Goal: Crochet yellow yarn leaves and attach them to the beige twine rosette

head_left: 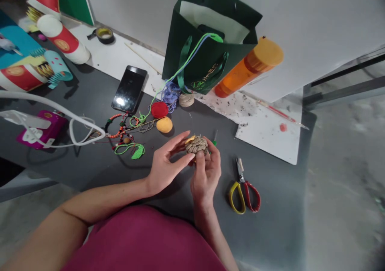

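Between both hands, above the grey table, is a small round piece of coiled brown cord (197, 145) with a bit of yellow at its upper left edge. My left hand (166, 162) pinches it from the left, thumb on the near side and fingers behind. From the right, my right hand (206, 170) grips the same piece, its thumb pressed on the front. Just beyond the right fingers lies a green-handled needle tool (214, 142), partly hidden. Scissors (242, 188) with one yellow and one red handle rest to the right.
Beyond the hands are a red ball (159, 110), a yellow ball (164, 125), blue yarn (171, 95) and beaded bracelets (120, 128). A phone (130, 88) lies left of the dark green paper bag (210, 50). An orange bottle (249, 67) leans beside it. A white cable (54, 102) crosses the left.
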